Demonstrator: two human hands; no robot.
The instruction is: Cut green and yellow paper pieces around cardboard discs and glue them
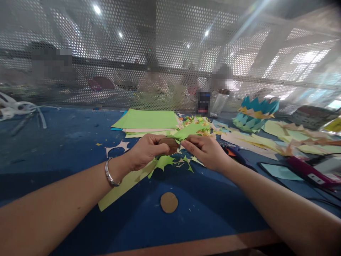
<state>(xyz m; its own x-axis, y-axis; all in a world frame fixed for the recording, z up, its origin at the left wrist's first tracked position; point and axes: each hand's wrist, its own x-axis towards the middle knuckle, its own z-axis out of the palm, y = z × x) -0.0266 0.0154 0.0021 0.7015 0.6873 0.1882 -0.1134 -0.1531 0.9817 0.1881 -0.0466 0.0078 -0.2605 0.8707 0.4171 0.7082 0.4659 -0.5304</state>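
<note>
Between finger and thumb, my left hand [149, 151] grips a brown cardboard disc [170, 145] above the middle of the table. Bright green paper [188, 131] runs from behind the disc toward my right hand [206, 151], whose thumb and fingers are pinched on its edge. A second cardboard disc [169, 202] lies flat nearer the front edge. Below my hands are green paper offcuts [164, 162] with curved, pointed edges. A long pale-green strip [125, 186] extends under my left wrist.
Coloured paper sheets [151, 119] are stacked behind my hands, beside small scraps [195, 122]. A teal pointed paper piece [255, 113] stands back right. A purple power strip [311, 172] with cables lies right; white straps [23, 108] lie left. Perforated metal mesh [170, 46] rises behind.
</note>
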